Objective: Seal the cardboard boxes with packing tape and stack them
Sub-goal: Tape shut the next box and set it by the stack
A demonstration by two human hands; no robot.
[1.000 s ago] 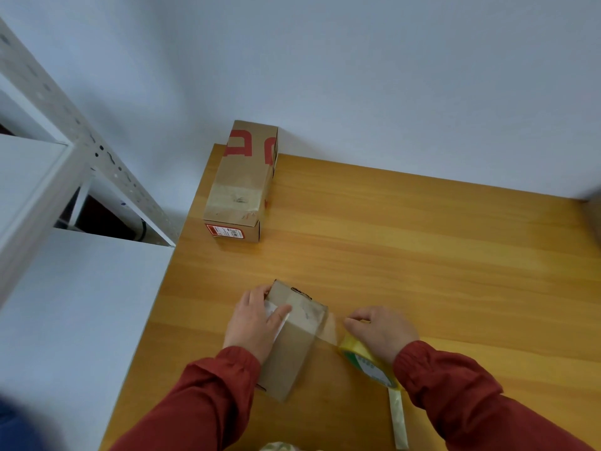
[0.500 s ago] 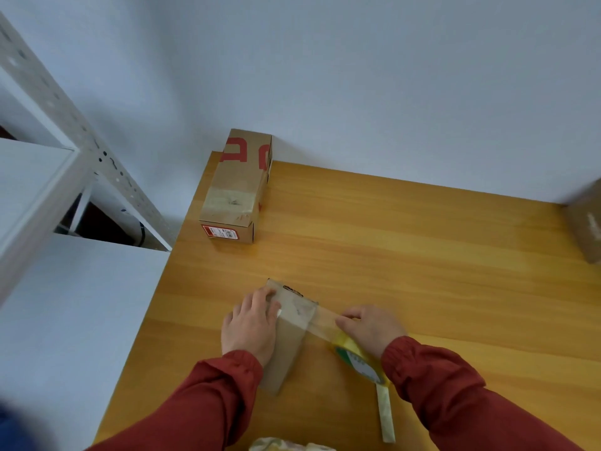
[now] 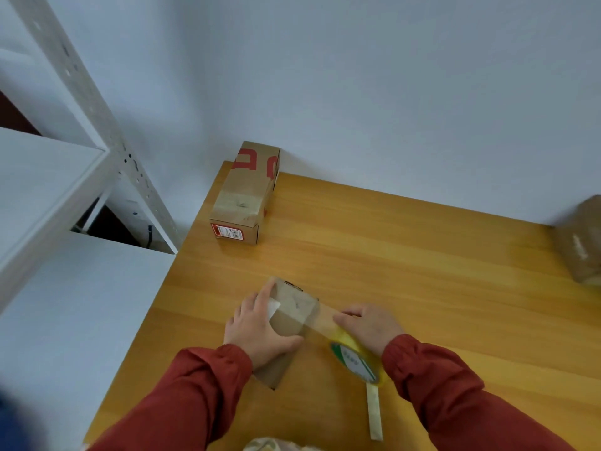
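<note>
Left hand (image 3: 260, 330) pressed flat on small box (image 3: 287, 320); right hand (image 3: 370, 327) gripped tape roll (image 3: 356, 358). Best: pull strip taut, smooth down.

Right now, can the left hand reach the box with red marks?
Probably yes: only bare table lies between the left hand and that red-marked box, though it presses the small box.

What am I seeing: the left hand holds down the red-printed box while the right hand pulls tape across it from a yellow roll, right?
Wrong box. The head view shows the left hand holding down the plain box; the red-printed box sits at the far corner. The rest holds.
</note>
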